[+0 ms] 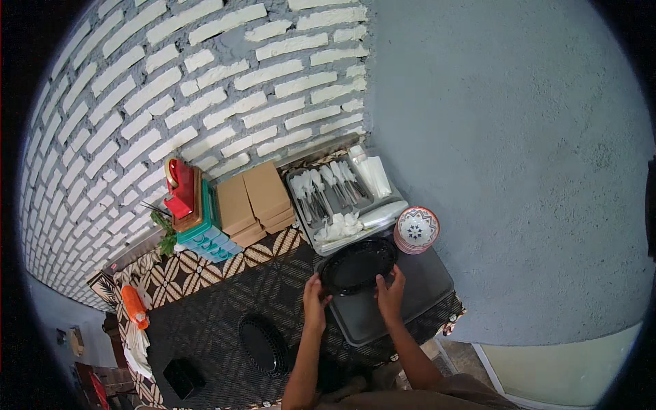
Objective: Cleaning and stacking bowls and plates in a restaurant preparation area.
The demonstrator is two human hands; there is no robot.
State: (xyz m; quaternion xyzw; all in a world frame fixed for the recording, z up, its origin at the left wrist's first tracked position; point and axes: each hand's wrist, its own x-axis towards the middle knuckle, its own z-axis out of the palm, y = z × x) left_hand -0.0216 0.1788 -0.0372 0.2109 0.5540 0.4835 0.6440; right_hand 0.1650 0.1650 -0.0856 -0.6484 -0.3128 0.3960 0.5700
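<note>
Between my two hands is a black oval basket (361, 266), held over a grey tray (427, 283) near the wall corner. My left hand (316, 301) grips its near left rim, fingers curled against the edge. On its near right side my right hand (391, 294) pinches the rim. The far side of the basket comes up close to a grey cutlery tray (311, 236), which holds several utensils with white wrapping (328, 184) and crumpled white tissue (339, 227). Just right of the basket stand stacked patterned bowls (417, 229) with red rims.
Another black oval basket (263, 345) lies on the dark mesh cloth (205, 311), left of my left arm. A small black box (183, 378) sits farther left. Brown cardboard boxes (253, 198), a teal container (207, 236) and a red tape dispenser (179, 188) line the brick wall.
</note>
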